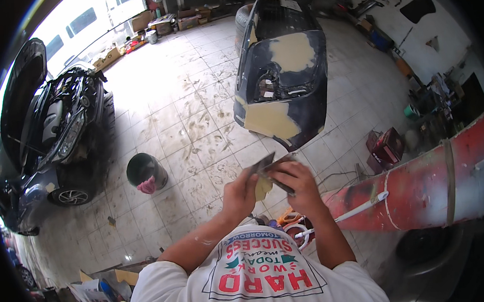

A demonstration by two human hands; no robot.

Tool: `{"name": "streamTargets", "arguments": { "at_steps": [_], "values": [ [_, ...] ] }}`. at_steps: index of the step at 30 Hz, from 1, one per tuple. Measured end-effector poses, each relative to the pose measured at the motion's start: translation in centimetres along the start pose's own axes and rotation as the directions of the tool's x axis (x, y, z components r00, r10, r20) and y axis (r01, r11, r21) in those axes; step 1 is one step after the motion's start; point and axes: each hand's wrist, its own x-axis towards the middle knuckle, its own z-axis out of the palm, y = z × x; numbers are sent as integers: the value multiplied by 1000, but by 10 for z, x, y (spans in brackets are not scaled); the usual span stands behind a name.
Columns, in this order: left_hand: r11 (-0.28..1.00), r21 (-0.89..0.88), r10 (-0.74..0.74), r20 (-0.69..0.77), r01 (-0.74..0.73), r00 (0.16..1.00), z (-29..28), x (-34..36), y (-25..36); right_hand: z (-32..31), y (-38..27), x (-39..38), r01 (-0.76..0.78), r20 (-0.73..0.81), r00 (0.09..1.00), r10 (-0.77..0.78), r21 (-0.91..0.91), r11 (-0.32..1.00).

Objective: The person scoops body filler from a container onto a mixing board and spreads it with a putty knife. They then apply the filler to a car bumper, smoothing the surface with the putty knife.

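A dark car (pixel 71 173) stands at the left, its bonnet (pixel 23 102) raised. A pink cloth (pixel 146 186) hangs over the rim of a dark bucket (pixel 140 165) on pale, smudged floor tiles (pixel 167 127). At the right, a dark red box (pixel 388 147) sits near a large red-and-white curved piece (pixel 419 183).

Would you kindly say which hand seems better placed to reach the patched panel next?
Probably the right hand: it grips a dark flat blade and lies more squarely in line with the patched panel; the left hand, farther left, holds another blade.
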Motion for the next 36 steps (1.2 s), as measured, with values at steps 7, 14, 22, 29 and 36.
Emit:
{"name": "streamTargets", "arguments": {
  "at_steps": [7,14,22,29,36],
  "values": [
    [995,38,97,-238,-90,966,-16,21,22,43,-31,-21,-62,241,970,22,162,985],
    [743,-648,-337,-148,166,930,-23,44,22,27,-39,-15,207,-165,973,-162,303,930],
    [559,-762,-461,40,325,886,-28,15,10,1,21,11,42,5,999,-43,-333,942],
    [993,87,-58,-174,74,983,-28,17,24,19,-39,3,145,111,986,-125,-197,970],
    [991,-61,101,-196,-115,975,-35,26,19,5,-26,9,93,-28,995,-99,-177,980]
  ]
}}
